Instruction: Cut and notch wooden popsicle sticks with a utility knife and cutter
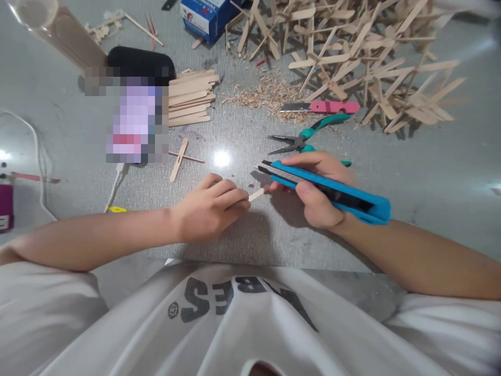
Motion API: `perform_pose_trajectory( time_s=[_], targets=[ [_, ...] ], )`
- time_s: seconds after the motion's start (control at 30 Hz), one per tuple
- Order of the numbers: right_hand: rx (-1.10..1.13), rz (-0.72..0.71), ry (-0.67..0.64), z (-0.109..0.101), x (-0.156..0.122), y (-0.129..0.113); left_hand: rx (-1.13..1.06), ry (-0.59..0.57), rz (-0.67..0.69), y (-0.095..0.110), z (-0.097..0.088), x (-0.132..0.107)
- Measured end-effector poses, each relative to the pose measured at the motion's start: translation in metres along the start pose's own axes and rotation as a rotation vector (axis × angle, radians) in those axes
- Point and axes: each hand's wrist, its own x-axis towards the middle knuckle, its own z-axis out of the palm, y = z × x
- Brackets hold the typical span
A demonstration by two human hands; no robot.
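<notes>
My left hand (213, 209) is closed around a wooden craft stick (257, 195), whose pale end sticks out to the right of the fingers. A fingertip of my right hand (319, 193) reaches that end. My right hand grips a blue utility knife (332, 192), its dark blade end pointing left above the stick. Just beyond the knife lie pliers with green handles (299, 142), jaws apart. Up and left of my left hand rests a small cross of a craft stick (179, 160) and a thin stick passing through it.
Flat craft sticks (191, 99) are stacked beside a blurred phone (133, 120) on a black stand (141, 61). Wood shavings (262, 94) lie near a pink-handled knife (334, 107). Many crossed stick pieces (352, 57) heap at the back right. A blue box (209, 20) and clear cup (58, 34) stand behind.
</notes>
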Motion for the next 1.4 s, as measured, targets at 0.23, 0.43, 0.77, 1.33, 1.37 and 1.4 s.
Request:
perform_pose_trajectory(
  time_s=[0.23,0.43,0.77,1.33,1.37,1.4],
  targets=[
    [0.249,0.098,0.038,0.005,0.014,0.0,-0.11,-0.128,-0.023,-0.014,0.001,0.001],
    [0.248,0.051,0.044,0.004,0.014,0.002,-0.104,-0.064,0.09,-0.018,0.003,0.003],
    [0.215,-0.006,0.045,0.001,0.014,0.012,0.052,-0.182,-0.073,-0.013,-0.006,0.0],
    [0.195,-0.019,0.09,0.001,0.014,0.014,-0.06,-0.298,-0.01,-0.017,-0.002,-0.001],
    [0.188,-0.029,0.094,0.001,0.014,0.014,-0.089,-0.298,-0.015,-0.018,-0.003,0.0],
    [0.175,-0.038,0.1,0.001,0.013,0.014,-0.12,-0.306,-0.02,-0.019,-0.003,0.001]
  ],
)
